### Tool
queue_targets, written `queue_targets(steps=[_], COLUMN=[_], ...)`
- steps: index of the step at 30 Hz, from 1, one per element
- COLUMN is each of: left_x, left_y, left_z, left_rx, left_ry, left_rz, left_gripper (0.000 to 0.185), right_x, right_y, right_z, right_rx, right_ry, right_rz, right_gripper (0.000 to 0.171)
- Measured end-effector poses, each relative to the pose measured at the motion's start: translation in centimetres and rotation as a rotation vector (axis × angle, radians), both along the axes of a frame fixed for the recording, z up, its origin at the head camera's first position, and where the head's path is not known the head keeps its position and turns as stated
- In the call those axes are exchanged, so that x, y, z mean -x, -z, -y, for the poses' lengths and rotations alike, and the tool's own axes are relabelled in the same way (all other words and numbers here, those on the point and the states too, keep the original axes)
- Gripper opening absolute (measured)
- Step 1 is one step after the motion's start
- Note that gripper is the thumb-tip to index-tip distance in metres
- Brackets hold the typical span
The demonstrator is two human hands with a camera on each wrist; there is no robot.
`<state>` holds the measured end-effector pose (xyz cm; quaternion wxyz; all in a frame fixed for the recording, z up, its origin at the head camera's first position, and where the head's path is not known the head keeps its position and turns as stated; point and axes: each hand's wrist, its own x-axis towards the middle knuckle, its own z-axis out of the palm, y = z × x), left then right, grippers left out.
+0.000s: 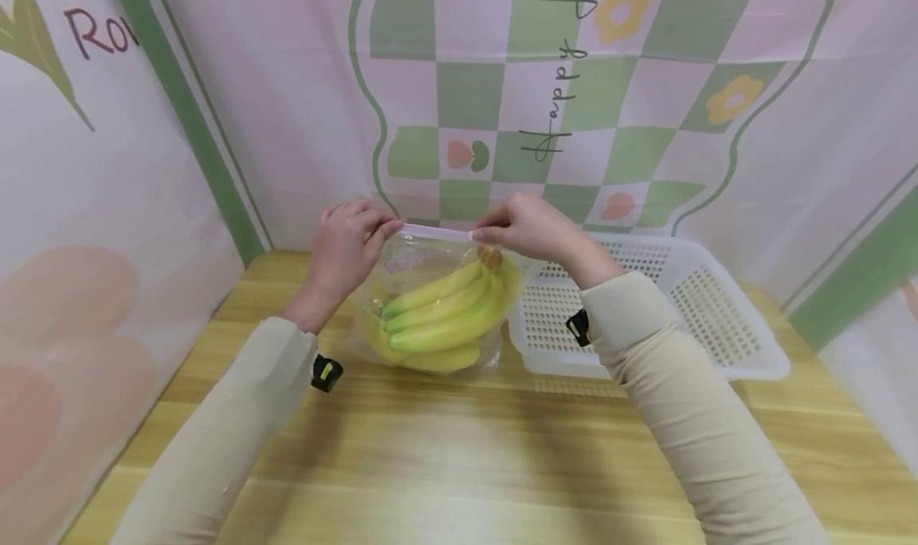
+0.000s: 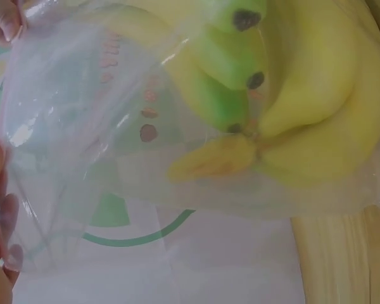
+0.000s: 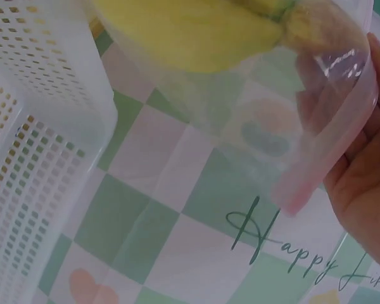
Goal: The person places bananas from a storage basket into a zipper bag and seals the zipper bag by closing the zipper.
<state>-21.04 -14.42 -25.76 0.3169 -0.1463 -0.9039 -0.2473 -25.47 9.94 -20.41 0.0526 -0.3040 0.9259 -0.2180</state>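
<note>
A clear zip bag (image 1: 419, 262) stands on the wooden table (image 1: 459, 449) with a bunch of yellow-green bananas (image 1: 441, 314) inside. My left hand (image 1: 351, 242) pinches the left end of the bag's pink zip strip (image 1: 437, 232). My right hand (image 1: 527, 226) pinches its right end. The strip is stretched straight between them. In the left wrist view the bananas (image 2: 285, 95) show through the bag film (image 2: 82, 126). The right wrist view shows the pink strip (image 3: 329, 158) against my right hand (image 3: 367, 190) and the bananas (image 3: 196, 31) above.
A white perforated plastic basket (image 1: 688, 306) lies on the table just right of the bag, seen also as the basket (image 3: 31, 126) in the right wrist view. Pink and green checked cloth walls (image 1: 574, 91) enclose the table at back and sides.
</note>
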Motion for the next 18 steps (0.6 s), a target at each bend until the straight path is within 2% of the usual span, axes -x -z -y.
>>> queue_targets(steps=[7,18], left_x=[0.15,0.22], left_y=[0.36,0.53], left_z=[0.13,-0.26], left_rx=[-0.041,-0.053], left_ry=[-0.007,-0.009], left_rz=[0.016,-0.001], left_gripper=[0.026,0.027], right_x=[0.11,0.05], right_y=[0.45,0.92], right_z=[-0.96,-0.98], right_rx=[0.046,0.081], right_ry=[-0.017,0.007], right_rz=[0.115,0.036], right_gripper=[0.038,0.030])
